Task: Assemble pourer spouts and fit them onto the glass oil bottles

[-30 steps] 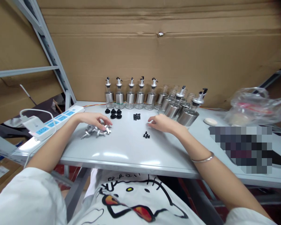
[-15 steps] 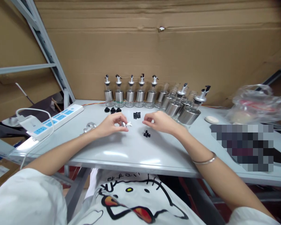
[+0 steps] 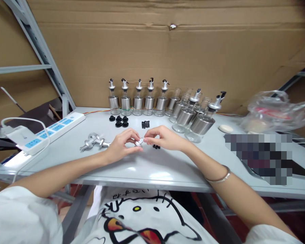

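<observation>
Silver pourer spout [image 3: 139, 143] is above the table [image 3: 142, 171], pinched by the left hand [image 3: 120, 145]. The right hand [image 3: 165, 137] meets its narrow end; whether it grips, one cannot tell. Near lie small black caps [image 3: 156, 146], more silver spouts [image 3: 93, 141] and black stoppers [image 3: 118, 124]; behind stand glass-and-steel bottles [image 3: 149, 101].

The silver pourer spout [image 3: 138, 143] is a small, shiny piece, wide at one end and narrower at the other, partly covered by fingers. It is held tilted, between the left grip [image 3: 122, 145] and the right grip [image 3: 164, 137], on the person's side of the small black tubes [image 3: 145, 124], slightly leftward.
</observation>
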The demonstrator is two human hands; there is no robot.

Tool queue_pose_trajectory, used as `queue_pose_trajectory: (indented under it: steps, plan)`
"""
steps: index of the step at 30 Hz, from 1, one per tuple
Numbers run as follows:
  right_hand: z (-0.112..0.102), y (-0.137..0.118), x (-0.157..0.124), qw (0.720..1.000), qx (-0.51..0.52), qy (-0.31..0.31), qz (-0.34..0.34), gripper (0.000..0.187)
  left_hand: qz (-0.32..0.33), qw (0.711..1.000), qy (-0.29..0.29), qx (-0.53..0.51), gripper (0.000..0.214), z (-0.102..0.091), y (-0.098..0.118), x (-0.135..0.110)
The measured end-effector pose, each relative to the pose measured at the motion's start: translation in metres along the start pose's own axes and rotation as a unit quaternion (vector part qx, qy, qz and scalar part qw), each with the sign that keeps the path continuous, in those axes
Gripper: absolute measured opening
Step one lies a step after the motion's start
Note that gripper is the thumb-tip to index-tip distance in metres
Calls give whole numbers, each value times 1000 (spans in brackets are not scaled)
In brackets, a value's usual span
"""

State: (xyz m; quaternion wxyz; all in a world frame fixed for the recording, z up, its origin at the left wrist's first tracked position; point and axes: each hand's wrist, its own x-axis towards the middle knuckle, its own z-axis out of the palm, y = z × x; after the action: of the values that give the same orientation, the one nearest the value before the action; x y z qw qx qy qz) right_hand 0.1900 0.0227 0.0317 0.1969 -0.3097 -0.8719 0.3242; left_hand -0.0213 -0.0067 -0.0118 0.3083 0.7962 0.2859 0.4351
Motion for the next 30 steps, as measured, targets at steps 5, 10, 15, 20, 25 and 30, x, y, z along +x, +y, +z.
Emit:
queue_pose_trajectory:
  steps: [5,10,15,20,25,30]
  plan:
    - [-3,1,1,1000,5,-2,18,26,1,991,-112,68,31,-1,-5,-1]
    - [-5,3,1,999,-46,-14,-5,26,12,973,-194,126,31,0,-9,-3]
    - [-22,17,-3,990,-136,-44,6,20,45,971,-184,144,28,-1,-8,-2]
    - [-28,29,-4,983,-134,-110,64,24,55,971,-180,148,28,-2,-7,-1]
    - [-23,33,-2,981,-146,-94,89,20,70,968,-176,166,29,-3,-7,0]
    - [-24,33,-2,978,-171,-60,101,14,125,947,-184,230,30,-4,-9,-1]
